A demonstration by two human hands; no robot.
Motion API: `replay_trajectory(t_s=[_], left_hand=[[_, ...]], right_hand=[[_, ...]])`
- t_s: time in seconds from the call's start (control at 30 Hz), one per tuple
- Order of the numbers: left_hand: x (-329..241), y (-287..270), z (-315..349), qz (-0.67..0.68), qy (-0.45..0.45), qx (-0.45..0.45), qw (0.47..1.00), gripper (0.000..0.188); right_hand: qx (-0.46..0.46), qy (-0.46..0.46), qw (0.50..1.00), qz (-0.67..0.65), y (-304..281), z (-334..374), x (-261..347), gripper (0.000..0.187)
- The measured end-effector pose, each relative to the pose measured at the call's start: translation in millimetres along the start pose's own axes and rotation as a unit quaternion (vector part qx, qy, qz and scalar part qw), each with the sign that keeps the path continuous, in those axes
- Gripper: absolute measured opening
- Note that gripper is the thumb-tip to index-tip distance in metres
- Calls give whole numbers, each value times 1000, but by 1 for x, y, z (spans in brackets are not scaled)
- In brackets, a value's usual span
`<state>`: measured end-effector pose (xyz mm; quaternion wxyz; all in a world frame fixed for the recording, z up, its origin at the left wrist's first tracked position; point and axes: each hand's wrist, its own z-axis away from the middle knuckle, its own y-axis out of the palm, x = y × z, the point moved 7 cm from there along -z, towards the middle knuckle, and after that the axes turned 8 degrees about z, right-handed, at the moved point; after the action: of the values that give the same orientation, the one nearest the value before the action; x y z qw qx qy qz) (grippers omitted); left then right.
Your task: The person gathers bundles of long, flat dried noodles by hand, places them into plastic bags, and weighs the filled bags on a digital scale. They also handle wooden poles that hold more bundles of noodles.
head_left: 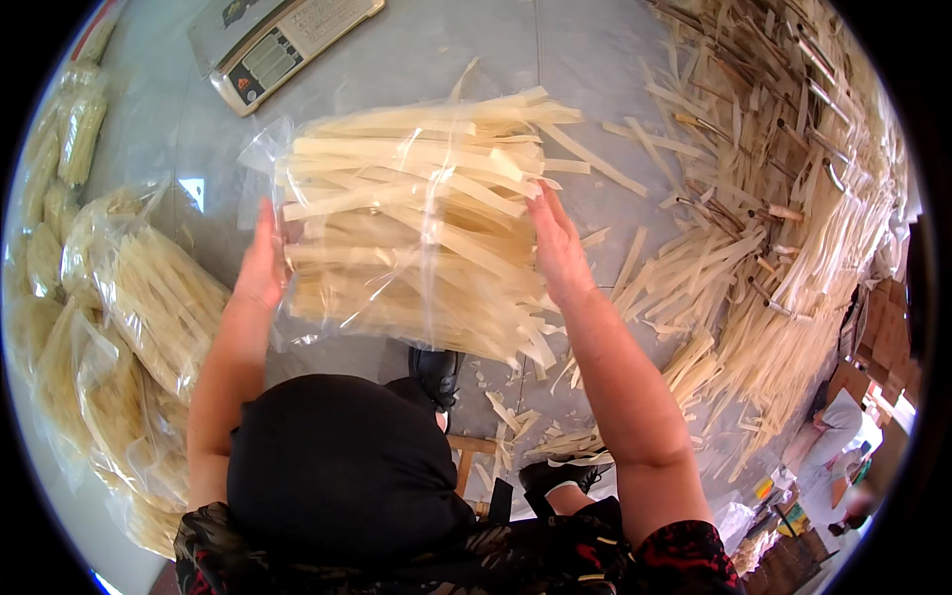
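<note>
A clear plastic bag (430, 233) of long, flat, pale yellow dried noodles (382, 188) lies crosswise in front of me, between my two hands. My left hand (262, 260) presses along the left end, where the loose plastic bunches up; its fingers are partly hidden by the bag. Against the right end, my right hand (557, 243) lies with straight fingers on the noodle tips, which stick out unevenly. The bundle is held from both ends. A band of glare crosses the plastic right of its middle.
A scale (288, 50) stands at the far left. Several filled noodle bags (164, 297) lie at left. A big heap of loose noodles (793, 258) with rods spreads at right. Broken strips litter the grey floor (585, 59). My shoe (434, 375) is below; another person (843, 436) is at lower right.
</note>
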<state>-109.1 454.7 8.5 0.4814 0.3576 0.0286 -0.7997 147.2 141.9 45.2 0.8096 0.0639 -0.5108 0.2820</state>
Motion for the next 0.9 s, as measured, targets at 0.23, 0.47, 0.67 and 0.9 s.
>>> replay_trajectory(t_s=[0.23,0.47,0.67,0.9], left_hand=[[-76,26,-3,-147,152,-156,965,84],[-87,96,-26,-117,113,34,986,70],[-121,80,-40,-522,319,-123,781,52],[-42,194,1,-731,356,17,582,51]], right_hand=[[-98,29,990,101,-74,-102,42,64],[153,-63,974,152,21,-130,44,55],[13,-168,924,342,-62,-153,5,44],[131,30,936,325,-92,-92,-64,45]])
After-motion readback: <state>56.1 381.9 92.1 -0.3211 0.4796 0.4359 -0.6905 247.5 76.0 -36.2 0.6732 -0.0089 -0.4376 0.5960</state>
